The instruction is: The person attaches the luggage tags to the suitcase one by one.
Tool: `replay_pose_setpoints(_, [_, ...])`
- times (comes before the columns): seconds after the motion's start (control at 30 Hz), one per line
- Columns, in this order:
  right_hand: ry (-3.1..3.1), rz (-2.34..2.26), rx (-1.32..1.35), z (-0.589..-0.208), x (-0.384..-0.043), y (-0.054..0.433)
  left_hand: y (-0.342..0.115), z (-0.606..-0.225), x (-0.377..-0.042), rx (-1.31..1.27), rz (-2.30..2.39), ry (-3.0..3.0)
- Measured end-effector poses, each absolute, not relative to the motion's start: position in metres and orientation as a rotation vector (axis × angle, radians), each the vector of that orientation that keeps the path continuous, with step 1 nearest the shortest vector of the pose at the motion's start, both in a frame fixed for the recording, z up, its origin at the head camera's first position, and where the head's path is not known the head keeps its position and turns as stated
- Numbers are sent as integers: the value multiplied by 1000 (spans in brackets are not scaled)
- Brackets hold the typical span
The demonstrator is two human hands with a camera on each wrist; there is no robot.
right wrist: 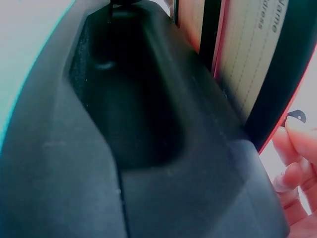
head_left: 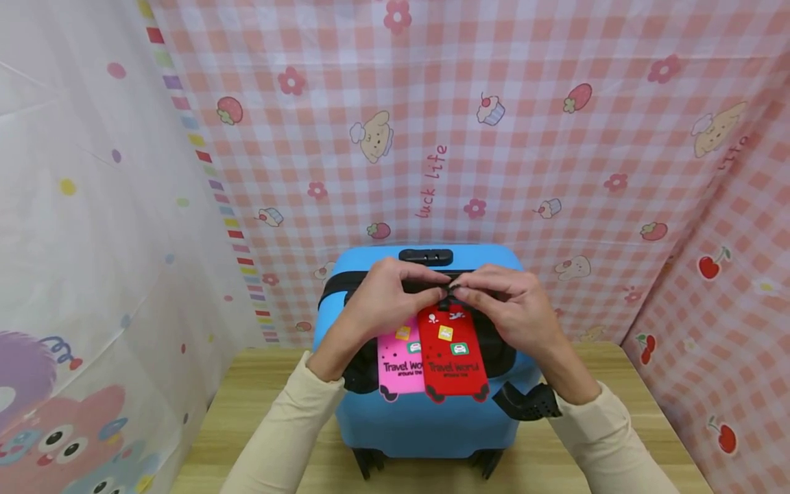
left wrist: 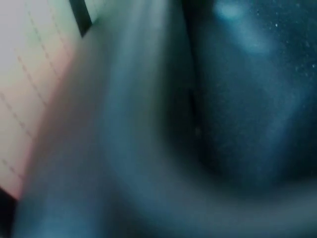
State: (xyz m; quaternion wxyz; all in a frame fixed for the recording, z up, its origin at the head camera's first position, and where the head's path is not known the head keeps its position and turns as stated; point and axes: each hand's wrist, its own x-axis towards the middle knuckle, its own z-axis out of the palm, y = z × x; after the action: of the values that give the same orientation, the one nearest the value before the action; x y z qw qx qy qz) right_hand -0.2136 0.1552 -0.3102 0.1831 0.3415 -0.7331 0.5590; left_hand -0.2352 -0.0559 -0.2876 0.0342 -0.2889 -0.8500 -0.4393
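A red luggage tag hangs at the front of a blue suitcase, overlapping a pink luggage tag on its left. My left hand and right hand meet just above the red tag. Thumbs and forefingers of both pinch its small black strap; its fastening is too small to make out. From the right wrist, the fingers appear beside the red tag's edge, with a black strap end at their tips. The left wrist view is mostly blurred dark plastic.
The suitcase stands on a wood-grain surface, with small black wheels below. A black side handle lies behind the tags. On top is a black dial lock. Patterned cloths hang behind and at both sides.
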Motion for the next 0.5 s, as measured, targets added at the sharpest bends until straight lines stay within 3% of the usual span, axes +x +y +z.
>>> replay_pose_setpoints(0.5, [-2075, 1509, 994, -309, -215, 152, -58, -294, -234, -869, -1280, -2580])
